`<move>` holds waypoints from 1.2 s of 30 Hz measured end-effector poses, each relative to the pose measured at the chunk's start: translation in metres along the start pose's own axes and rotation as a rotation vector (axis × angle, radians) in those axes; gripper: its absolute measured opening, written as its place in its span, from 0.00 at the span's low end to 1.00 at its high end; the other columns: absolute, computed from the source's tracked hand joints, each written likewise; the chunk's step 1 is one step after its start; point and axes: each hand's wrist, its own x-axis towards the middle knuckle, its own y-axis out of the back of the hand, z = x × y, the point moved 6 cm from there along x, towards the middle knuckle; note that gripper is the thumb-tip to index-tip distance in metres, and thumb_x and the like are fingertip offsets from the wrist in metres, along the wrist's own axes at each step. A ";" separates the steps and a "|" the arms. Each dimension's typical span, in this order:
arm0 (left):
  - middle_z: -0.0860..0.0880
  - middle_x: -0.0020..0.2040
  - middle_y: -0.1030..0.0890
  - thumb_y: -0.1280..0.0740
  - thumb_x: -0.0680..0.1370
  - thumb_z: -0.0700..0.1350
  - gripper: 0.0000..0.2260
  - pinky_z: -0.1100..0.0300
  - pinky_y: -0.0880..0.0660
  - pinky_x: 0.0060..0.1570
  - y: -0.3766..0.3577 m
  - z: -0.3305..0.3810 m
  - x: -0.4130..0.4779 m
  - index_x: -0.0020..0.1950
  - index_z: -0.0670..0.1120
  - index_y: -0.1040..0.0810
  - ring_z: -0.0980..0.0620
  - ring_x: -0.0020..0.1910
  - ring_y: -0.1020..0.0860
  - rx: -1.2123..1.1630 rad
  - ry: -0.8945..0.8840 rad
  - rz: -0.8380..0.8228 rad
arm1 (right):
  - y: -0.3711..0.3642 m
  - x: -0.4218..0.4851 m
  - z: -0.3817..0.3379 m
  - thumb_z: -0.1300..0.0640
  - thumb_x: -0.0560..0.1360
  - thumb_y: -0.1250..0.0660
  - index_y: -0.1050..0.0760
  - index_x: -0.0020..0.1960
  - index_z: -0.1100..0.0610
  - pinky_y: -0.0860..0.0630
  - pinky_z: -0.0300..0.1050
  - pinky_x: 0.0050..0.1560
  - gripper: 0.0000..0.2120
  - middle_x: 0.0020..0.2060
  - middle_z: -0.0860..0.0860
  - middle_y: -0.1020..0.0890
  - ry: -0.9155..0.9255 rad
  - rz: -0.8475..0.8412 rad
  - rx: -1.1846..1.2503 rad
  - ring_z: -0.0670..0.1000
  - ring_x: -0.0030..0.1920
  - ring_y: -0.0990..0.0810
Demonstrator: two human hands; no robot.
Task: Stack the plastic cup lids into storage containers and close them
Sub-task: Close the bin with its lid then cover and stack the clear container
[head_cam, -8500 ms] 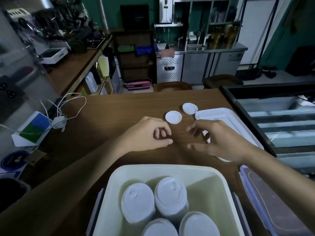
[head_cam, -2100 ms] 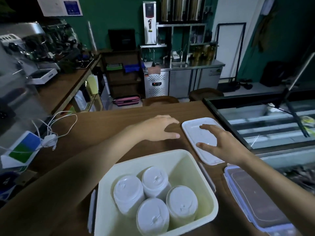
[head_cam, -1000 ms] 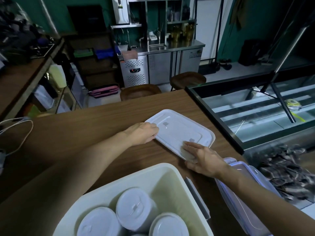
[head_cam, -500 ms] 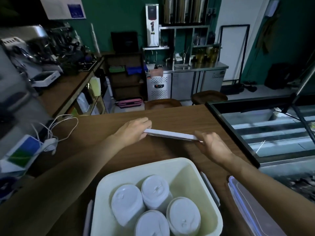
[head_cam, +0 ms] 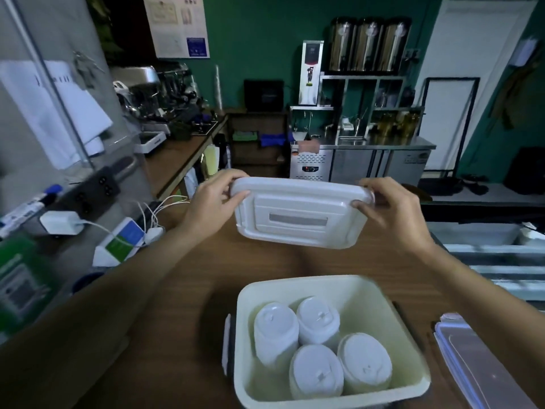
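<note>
I hold the white container lid (head_cam: 299, 215) up between my hands, left hand (head_cam: 211, 202) gripping its left end, right hand (head_cam: 393, 206) its right, above the desk (head_cam: 182, 305) and beyond the open storage container (head_cam: 330, 342) holding four stacks of cup lids (head_cam: 320, 338).

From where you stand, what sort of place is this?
Most likely a café or drink-shop counter: an espresso machine on the left bench, three steel urns at the back, stacked cup lids.

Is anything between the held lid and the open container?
Nothing visible. The left hand and right hand hold the container lid in the air beyond the open container; the cup lid stacks sit inside its walls.
</note>
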 end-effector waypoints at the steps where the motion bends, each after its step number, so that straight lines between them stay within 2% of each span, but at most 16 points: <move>1: 0.53 0.55 0.19 0.26 0.80 0.41 0.12 0.69 0.21 0.49 0.011 0.004 -0.002 0.63 0.44 0.18 0.64 0.49 0.22 0.003 -0.005 0.036 | 0.004 0.004 -0.008 0.58 0.77 0.24 0.21 0.63 0.58 0.21 0.35 0.52 0.16 0.53 0.51 0.19 0.013 0.016 -0.002 0.49 0.51 0.20; 3: 0.49 0.56 0.18 0.26 0.80 0.42 0.13 0.70 0.24 0.47 0.030 0.013 -0.006 0.64 0.43 0.18 0.58 0.47 0.21 0.020 -0.035 0.079 | 0.010 0.012 -0.023 0.57 0.77 0.24 0.21 0.64 0.59 0.21 0.34 0.52 0.17 0.54 0.51 0.20 0.033 0.031 -0.007 0.49 0.51 0.20; 5: 0.46 0.54 0.17 0.26 0.80 0.44 0.14 0.60 0.22 0.44 0.046 0.018 -0.009 0.65 0.43 0.18 0.48 0.43 0.21 0.044 -0.047 0.108 | 0.016 0.016 -0.037 0.56 0.77 0.25 0.21 0.66 0.59 0.20 0.34 0.53 0.18 0.55 0.50 0.20 0.052 0.028 -0.005 0.48 0.52 0.20; 7: 0.47 0.52 0.18 0.25 0.80 0.44 0.15 0.55 0.22 0.42 0.057 0.022 -0.014 0.66 0.45 0.17 0.46 0.39 0.22 0.051 -0.016 0.119 | 0.022 0.016 -0.045 0.55 0.77 0.25 0.21 0.67 0.58 0.21 0.32 0.52 0.20 0.54 0.48 0.21 0.054 0.025 0.013 0.44 0.51 0.22; 10: 0.46 0.48 0.20 0.25 0.80 0.45 0.15 0.57 0.24 0.42 0.066 0.034 -0.023 0.67 0.45 0.16 0.48 0.37 0.24 0.048 0.006 0.095 | 0.030 0.010 -0.048 0.53 0.77 0.26 0.20 0.69 0.56 0.24 0.28 0.51 0.21 0.51 0.48 0.21 0.037 0.005 0.052 0.41 0.48 0.23; 13: 0.45 0.49 0.20 0.25 0.79 0.45 0.16 0.69 0.29 0.43 0.063 0.047 -0.037 0.66 0.45 0.15 0.56 0.37 0.26 0.062 0.046 0.045 | 0.033 0.000 -0.042 0.52 0.77 0.26 0.19 0.68 0.56 0.26 0.29 0.48 0.21 0.50 0.49 0.20 0.003 -0.059 0.085 0.42 0.48 0.22; 15: 0.47 0.49 0.20 0.25 0.79 0.45 0.15 0.72 0.33 0.41 0.056 0.052 -0.049 0.66 0.45 0.15 0.57 0.33 0.28 0.066 0.101 0.015 | 0.028 -0.010 -0.033 0.50 0.77 0.27 0.19 0.67 0.55 0.25 0.32 0.46 0.20 0.49 0.48 0.19 -0.026 -0.148 0.098 0.43 0.46 0.20; 17: 0.48 0.49 0.19 0.26 0.80 0.47 0.14 0.67 0.30 0.39 0.045 0.055 -0.060 0.65 0.47 0.14 0.56 0.33 0.26 0.078 0.169 -0.034 | 0.020 -0.023 -0.019 0.48 0.77 0.27 0.18 0.66 0.55 0.20 0.42 0.50 0.20 0.51 0.48 0.17 -0.076 -0.236 0.113 0.45 0.48 0.18; 18: 0.49 0.50 0.18 0.26 0.80 0.49 0.14 0.65 0.27 0.40 0.039 0.056 -0.066 0.65 0.49 0.14 0.56 0.36 0.23 0.082 0.203 -0.063 | 0.016 -0.029 -0.012 0.48 0.77 0.27 0.17 0.65 0.55 0.20 0.45 0.52 0.19 0.52 0.47 0.16 -0.098 -0.265 0.116 0.45 0.49 0.18; 21: 0.56 0.49 0.17 0.26 0.80 0.49 0.13 0.67 0.25 0.46 0.019 0.059 -0.087 0.63 0.50 0.13 0.61 0.44 0.20 0.094 0.289 -0.154 | 0.005 -0.049 0.004 0.50 0.78 0.27 0.16 0.64 0.56 0.26 0.38 0.50 0.17 0.54 0.46 0.16 -0.122 -0.353 0.068 0.46 0.51 0.18; 24: 0.57 0.50 0.16 0.25 0.79 0.48 0.11 0.59 0.21 0.52 -0.001 0.061 -0.108 0.61 0.50 0.13 0.60 0.48 0.18 0.110 0.382 -0.232 | -0.007 -0.070 0.018 0.49 0.80 0.29 0.16 0.64 0.55 0.30 0.36 0.51 0.16 0.57 0.48 0.15 -0.175 -0.466 0.015 0.45 0.55 0.19; 27: 0.59 0.50 0.16 0.26 0.80 0.47 0.10 0.61 0.20 0.51 -0.015 0.059 -0.123 0.60 0.49 0.12 0.63 0.48 0.18 0.123 0.432 -0.298 | -0.016 -0.087 0.025 0.49 0.81 0.30 0.16 0.63 0.54 0.30 0.36 0.51 0.14 0.58 0.47 0.15 -0.226 -0.548 0.008 0.44 0.55 0.20; 30: 0.61 0.46 0.18 0.26 0.80 0.45 0.09 0.76 0.29 0.48 -0.023 0.059 -0.131 0.59 0.47 0.12 0.69 0.50 0.20 0.126 0.399 -0.315 | -0.018 -0.098 0.024 0.50 0.82 0.31 0.16 0.63 0.55 0.28 0.36 0.51 0.14 0.57 0.46 0.15 -0.234 -0.580 0.013 0.42 0.53 0.21; 33: 0.63 0.43 0.19 0.26 0.79 0.42 0.06 0.77 0.31 0.46 -0.028 0.057 -0.136 0.54 0.45 0.11 0.68 0.48 0.20 0.114 0.363 -0.312 | -0.021 -0.105 0.028 0.50 0.81 0.30 0.17 0.63 0.55 0.27 0.41 0.55 0.15 0.55 0.47 0.16 -0.253 -0.561 -0.023 0.49 0.54 0.19; 36: 0.60 0.41 0.19 0.26 0.80 0.42 0.04 0.74 0.31 0.43 -0.030 0.055 -0.139 0.52 0.46 0.11 0.67 0.42 0.21 0.131 0.317 -0.313 | -0.025 -0.112 0.029 0.49 0.81 0.29 0.17 0.63 0.54 0.28 0.40 0.52 0.14 0.49 0.45 0.20 -0.265 -0.542 -0.034 0.47 0.50 0.21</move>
